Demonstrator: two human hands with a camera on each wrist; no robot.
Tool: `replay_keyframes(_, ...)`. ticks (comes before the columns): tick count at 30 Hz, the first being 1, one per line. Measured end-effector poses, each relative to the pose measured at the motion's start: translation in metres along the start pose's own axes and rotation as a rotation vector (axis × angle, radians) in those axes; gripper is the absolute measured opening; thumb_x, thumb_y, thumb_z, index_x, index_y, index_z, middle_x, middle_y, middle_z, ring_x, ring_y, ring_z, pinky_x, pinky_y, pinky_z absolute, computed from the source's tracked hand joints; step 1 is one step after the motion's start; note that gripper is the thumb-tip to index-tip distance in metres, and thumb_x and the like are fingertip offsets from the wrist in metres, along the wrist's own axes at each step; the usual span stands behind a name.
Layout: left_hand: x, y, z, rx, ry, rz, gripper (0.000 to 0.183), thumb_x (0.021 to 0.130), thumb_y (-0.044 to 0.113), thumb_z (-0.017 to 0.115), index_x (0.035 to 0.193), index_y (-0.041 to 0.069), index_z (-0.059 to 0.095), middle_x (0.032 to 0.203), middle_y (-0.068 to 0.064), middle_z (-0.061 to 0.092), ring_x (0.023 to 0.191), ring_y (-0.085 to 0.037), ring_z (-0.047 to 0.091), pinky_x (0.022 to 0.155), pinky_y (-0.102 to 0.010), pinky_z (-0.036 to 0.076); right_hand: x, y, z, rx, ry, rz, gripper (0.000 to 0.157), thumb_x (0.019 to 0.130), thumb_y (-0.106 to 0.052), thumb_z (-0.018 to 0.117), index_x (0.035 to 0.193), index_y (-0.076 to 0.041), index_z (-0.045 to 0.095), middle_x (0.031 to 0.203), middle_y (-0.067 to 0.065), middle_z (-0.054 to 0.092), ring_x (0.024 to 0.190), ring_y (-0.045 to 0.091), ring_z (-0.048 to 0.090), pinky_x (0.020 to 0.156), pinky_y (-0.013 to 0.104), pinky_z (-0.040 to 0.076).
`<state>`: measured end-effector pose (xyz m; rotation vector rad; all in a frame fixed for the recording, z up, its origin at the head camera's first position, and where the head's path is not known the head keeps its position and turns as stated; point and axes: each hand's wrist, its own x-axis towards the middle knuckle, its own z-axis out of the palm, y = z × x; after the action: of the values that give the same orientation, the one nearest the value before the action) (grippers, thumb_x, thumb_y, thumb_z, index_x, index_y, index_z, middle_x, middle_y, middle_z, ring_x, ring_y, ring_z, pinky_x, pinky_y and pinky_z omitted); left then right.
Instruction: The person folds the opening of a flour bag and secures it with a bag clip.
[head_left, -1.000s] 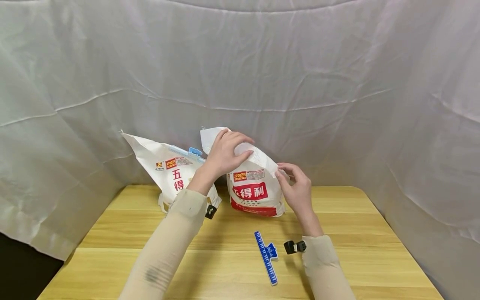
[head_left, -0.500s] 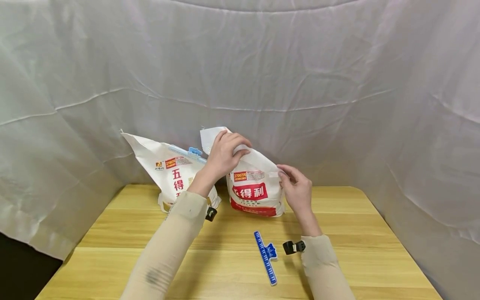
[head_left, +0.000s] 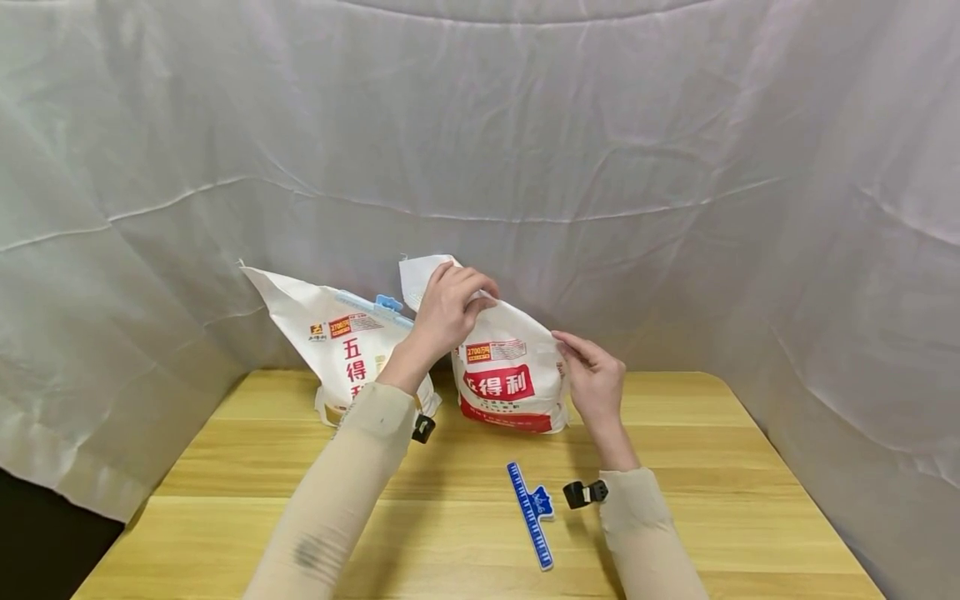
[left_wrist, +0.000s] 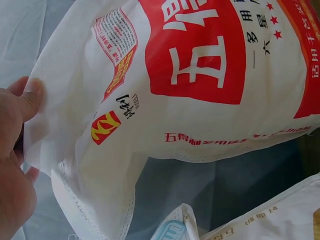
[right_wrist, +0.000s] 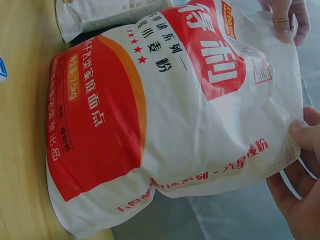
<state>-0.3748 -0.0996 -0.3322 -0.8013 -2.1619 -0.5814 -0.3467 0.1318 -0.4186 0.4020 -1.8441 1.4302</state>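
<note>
A white flour bag with a red label (head_left: 498,383) stands upright at the back of the table. My left hand (head_left: 447,312) pinches its top edge left of the middle, thumb in front, as the left wrist view also shows. At the bag's upper right corner, the thumb and fingers of my right hand (head_left: 597,379) pinch the edge. In the right wrist view the top of the bag (right_wrist: 272,95) stretches between both hands. A blue clip with piano-key markings (head_left: 534,512) lies on the table in front, left of my right wrist.
A second flour bag (head_left: 311,312) leans at the left, partly behind my left arm, with a light blue clip (head_left: 388,304) along its slanted top. Grey cloth (head_left: 480,125) hangs around the wooden table (head_left: 697,467).
The dotted white band along the bag's top edge has turned back out of sight, leaving a smooth edge. Both hands have shifted only slightly; the blue clip stays put.
</note>
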Motion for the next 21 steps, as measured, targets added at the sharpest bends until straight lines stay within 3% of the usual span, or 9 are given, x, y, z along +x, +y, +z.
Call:
replay_keyframes(4,-0.001,0.000,0.000,-0.008,0.002,-0.001,0.004,0.095,0.010,0.074,0.098,0.013,0.072,0.099,-0.002,0.073,0.105,-0.025,0.065,0.123,-0.051,0.028,0.000,0.006,0.001,0.000,-0.003,0.001,0.019,0.092,0.012,0.070,0.107,0.005,0.079,0.106,0.023,0.077,0.094,0.039,0.074,0.079,0.005,0.051)
replay_keyframes(9,0.000,-0.001,0.001,-0.011,0.008,0.009,0.005,0.095,0.010,0.075,0.097,0.013,0.073,0.099,-0.002,0.074,0.106,-0.025,0.065,0.122,-0.052,0.029,0.000,-0.014,-0.003,0.027,-0.008,-0.036,0.018,0.090,0.014,0.071,0.105,0.009,0.078,0.103,0.027,0.076,0.092,0.043,0.073,0.080,0.007,0.052)
replay_keyframes(14,-0.001,-0.001,0.000,-0.008,0.006,0.005,0.005,0.094,0.010,0.075,0.098,0.014,0.073,0.100,-0.001,0.074,0.107,-0.024,0.066,0.122,-0.052,0.029,-0.001,-0.027,-0.008,0.026,-0.049,-0.022,0.019,0.090,0.015,0.071,0.107,0.011,0.077,0.105,0.027,0.076,0.091,0.041,0.073,0.079,0.009,0.054)
replay_keyframes(21,-0.002,-0.001,0.001,0.003,0.006,-0.001,0.007,0.094,0.008,0.074,0.099,0.014,0.073,0.101,-0.001,0.074,0.107,-0.024,0.066,0.123,-0.051,0.028,0.002,0.000,-0.006,0.026,-0.056,-0.038,0.021,0.093,0.010,0.070,0.112,0.006,0.077,0.115,0.023,0.075,0.097,0.039,0.072,0.082,0.008,0.053)
